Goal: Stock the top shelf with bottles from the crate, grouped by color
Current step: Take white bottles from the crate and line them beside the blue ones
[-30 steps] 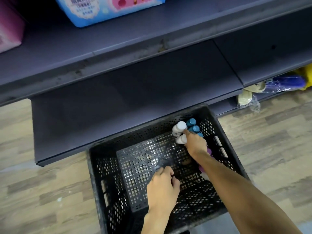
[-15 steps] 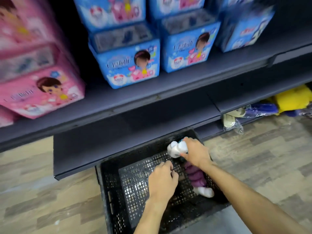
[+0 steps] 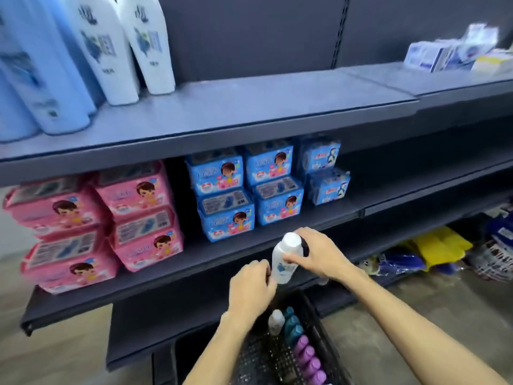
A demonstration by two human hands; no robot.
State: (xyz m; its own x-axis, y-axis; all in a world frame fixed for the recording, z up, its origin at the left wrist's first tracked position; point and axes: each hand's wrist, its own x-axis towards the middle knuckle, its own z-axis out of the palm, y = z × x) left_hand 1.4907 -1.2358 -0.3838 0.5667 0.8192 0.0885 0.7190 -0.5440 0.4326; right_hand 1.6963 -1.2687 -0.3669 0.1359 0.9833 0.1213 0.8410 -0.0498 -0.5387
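My right hand (image 3: pixel 319 255) grips a white bottle (image 3: pixel 284 259) round its upper half, holding it upright in front of the lower shelves. My left hand (image 3: pixel 249 290) sits at the bottle's lower left, its curled fingers closing on the base. Below them the black crate (image 3: pixel 323 337) holds a white bottle (image 3: pixel 276 322), teal bottles (image 3: pixel 293 327) and purple bottles (image 3: pixel 308 359) along its right side. The top shelf (image 3: pixel 263 109) carries tall blue bottles (image 3: pixel 41 79) at the far left, with white bottles (image 3: pixel 130 48) beside them.
Pink packs (image 3: pixel 91 223) and blue packs (image 3: pixel 244 195) fill the middle shelf. Small boxes (image 3: pixel 455 51) lie on the top shelf at the right. Yellow and blue bagged goods (image 3: pixel 433 251) sit low at the right, above the wood-look floor.
My view has tilted up from the crate to the shelves. My right hand lifted the white bottle out of the crate, and my left hand rose from the crate floor to meet it.
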